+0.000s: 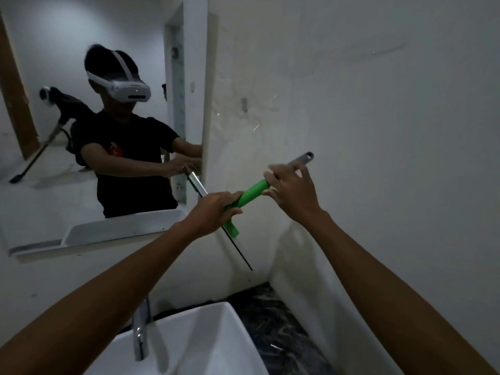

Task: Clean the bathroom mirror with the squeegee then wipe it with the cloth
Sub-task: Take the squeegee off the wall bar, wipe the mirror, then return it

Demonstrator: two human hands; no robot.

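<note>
The squeegee point(250, 195) has a green handle, a grey metal end and a long thin blade running from upper left to lower right, just right of the mirror's edge. My left hand point(215, 211) is closed around the lower part of the green handle, near the blade. On the upper part, by the grey end, rests my right hand point(293, 193) with its fingers partly spread. The mirror point(81, 117) fills the upper left and reflects a person in a headset and black shirt. No cloth is visible.
A white sink point(216, 334) with a chrome tap point(140, 326) sits below, on a dark marbled counter point(276, 328). A white shelf point(81, 239) runs under the mirror. A pale wall point(365, 117) stands close on the right.
</note>
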